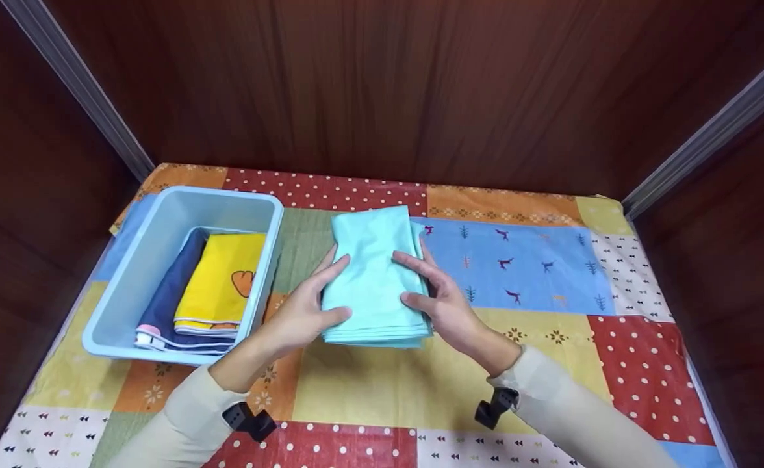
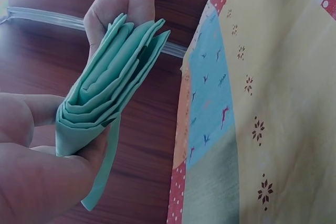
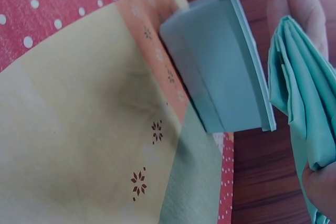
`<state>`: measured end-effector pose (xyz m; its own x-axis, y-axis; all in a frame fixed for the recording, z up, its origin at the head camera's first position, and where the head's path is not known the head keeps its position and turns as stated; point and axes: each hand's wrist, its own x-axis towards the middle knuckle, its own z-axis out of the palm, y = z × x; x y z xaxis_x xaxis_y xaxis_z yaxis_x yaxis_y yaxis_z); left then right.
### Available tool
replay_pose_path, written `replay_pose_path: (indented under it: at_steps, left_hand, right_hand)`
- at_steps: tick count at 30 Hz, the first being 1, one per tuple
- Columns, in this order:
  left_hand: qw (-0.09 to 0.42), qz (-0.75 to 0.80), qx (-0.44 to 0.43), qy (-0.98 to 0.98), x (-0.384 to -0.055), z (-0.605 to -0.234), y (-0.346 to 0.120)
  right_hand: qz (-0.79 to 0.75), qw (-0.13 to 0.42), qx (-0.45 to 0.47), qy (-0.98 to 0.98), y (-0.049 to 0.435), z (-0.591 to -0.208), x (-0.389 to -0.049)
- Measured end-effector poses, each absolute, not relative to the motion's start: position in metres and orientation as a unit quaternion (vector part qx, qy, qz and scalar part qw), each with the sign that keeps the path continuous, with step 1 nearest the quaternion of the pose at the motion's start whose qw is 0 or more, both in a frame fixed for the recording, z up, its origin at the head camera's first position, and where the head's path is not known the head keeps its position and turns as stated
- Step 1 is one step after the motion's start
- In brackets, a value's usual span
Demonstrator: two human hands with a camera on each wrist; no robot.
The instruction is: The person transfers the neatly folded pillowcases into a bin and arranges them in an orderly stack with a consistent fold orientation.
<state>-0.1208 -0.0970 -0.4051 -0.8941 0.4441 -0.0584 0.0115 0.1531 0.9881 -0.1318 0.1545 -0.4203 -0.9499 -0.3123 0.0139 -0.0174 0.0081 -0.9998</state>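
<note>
A folded mint-green cloth is held up above the patterned tablecloth in the head view. My left hand grips its left edge, thumb on top and fingers underneath. The right hand grips the opposite edge, thumb and forefinger lying on the upper face. Stacked layers of the cloth show end-on in the left wrist view, with a loose flap hanging below. In the right wrist view the cloth appears at the right side, held between both hands.
To the left stands a light blue plastic bin. Inside it lie a folded yellow cloth with an orange print and a folded navy cloth with white trim. Dark wood-grain panels enclose the back and sides of the patchwork-patterned tablecloth.
</note>
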Motion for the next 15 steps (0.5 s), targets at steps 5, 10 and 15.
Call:
replay_pose_path:
  at_steps: [5, 10, 15]
  left_hand:
    - [0.177, 0.635, 0.157, 0.735, -0.121, -0.405, -0.104]
    - [0.176, 0.637, 0.158, 0.733, -0.122, -0.405, -0.11]
    - [0.173, 0.641, 0.162, 0.73, -0.124, -0.404, -0.118]
  right_hand:
    - [-0.698, 0.108, -0.118, 0.698, 0.148, -0.421, -0.133]
    - [-0.694, 0.108, -0.122, 0.701, 0.142, -0.419, -0.135]
    - [-0.692, 0.103, -0.122, 0.704, 0.135, -0.417, -0.137]
